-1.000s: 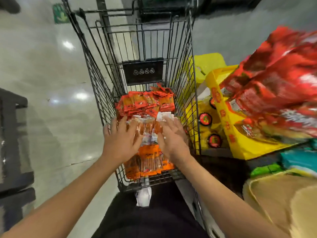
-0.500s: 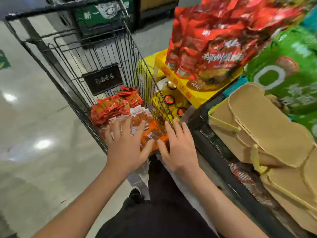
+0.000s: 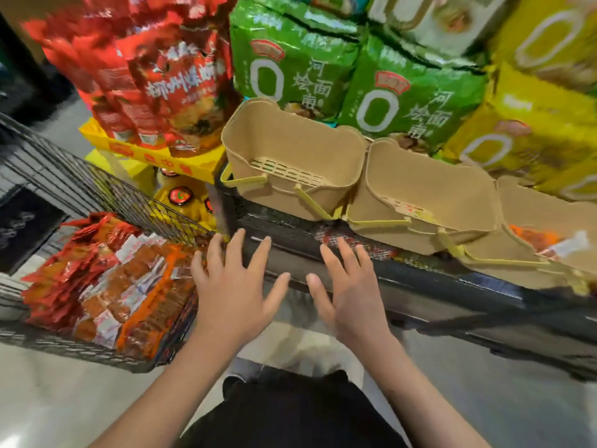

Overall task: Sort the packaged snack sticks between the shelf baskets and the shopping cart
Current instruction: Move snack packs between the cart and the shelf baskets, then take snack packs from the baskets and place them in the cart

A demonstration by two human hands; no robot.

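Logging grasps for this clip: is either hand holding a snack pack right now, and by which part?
Nothing is held: the left hand and right hand are both open and empty.

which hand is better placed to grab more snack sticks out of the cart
Left. The left hand hangs open right beside the snack sticks in the cart, while the right hand, also empty, is farther off, below the baskets.

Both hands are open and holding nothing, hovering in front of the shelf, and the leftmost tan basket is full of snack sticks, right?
Not quite. In the head view the leftmost tan basket is empty. Both the left hand and right hand are open, holding nothing, before the shelf.
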